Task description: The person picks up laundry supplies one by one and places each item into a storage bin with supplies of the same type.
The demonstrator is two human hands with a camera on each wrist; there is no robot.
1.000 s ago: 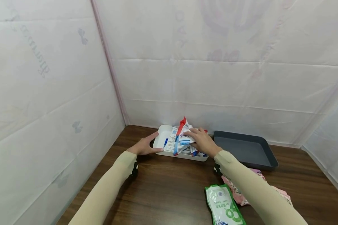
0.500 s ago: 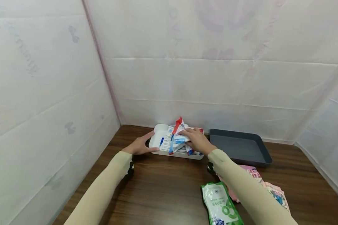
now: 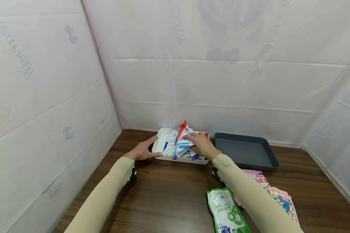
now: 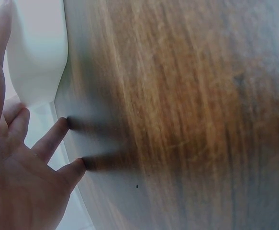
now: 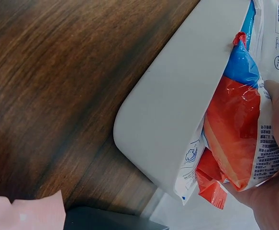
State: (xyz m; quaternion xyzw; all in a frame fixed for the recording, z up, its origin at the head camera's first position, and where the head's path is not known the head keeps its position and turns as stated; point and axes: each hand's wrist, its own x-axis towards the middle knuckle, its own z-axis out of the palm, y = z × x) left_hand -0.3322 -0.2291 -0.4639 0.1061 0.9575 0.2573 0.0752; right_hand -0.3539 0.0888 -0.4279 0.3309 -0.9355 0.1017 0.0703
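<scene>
A shallow white tray (image 3: 157,148) stands against the back wall with several white, red and blue plastic packets in its middle and right part. My right hand (image 3: 203,145) grips one of these, a packet (image 3: 181,145) whose red top corner points up. Close by in the right wrist view, the thumb and fingers are at a red, blue and white packet (image 5: 235,129) inside the rim. My left hand (image 3: 141,150) is spread at the tray's left end, thumb towards the front side and fingers towards the back. In the left wrist view two fingertips (image 4: 77,165) meet the table.
A dark grey tray (image 3: 246,152) stands right of the white one. Nearer lie a green and white pouch (image 3: 226,208) and pink pouches (image 3: 283,200), partly under the right forearm. White sheeting (image 3: 175,81) encloses the brown wooden table (image 3: 160,194).
The whole scene has shifted slightly left in the head view. Both hands keep their places at the white tray, and the packets look unchanged.
</scene>
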